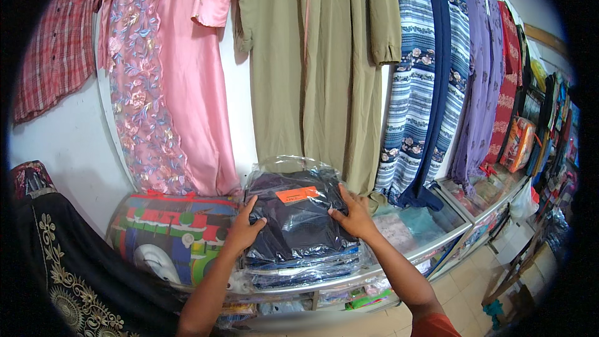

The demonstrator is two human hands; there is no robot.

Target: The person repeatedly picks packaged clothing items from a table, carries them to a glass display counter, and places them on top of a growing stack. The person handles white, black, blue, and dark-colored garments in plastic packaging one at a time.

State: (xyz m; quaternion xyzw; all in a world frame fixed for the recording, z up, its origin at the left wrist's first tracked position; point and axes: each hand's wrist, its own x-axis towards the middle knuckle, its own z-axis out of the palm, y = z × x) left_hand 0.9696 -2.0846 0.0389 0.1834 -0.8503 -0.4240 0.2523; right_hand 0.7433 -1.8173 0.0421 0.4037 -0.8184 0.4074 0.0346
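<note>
A folded dark garment point(292, 224) in clear plastic wrap lies on top of a stack of plastic-wrapped garments point(304, 274). An orange label point(297, 194) with writing is on the front of its wrap. My left hand point(245, 227) grips the package's left edge, thumb on the face. On the opposite edge my right hand point(352, 210) holds it the same way, thumb over the plastic. The fingers under the package are partly hidden. Loose clear plastic stands up at the package's far end.
A glass display counter point(412, 224) with folded cloth inside runs off to the right. Left of the stack sits a colourful printed bag point(173, 238). An olive robe point(323, 70) and a pink dress point(192, 93) hang close behind. A black embroidered garment point(89, 267) is at lower left.
</note>
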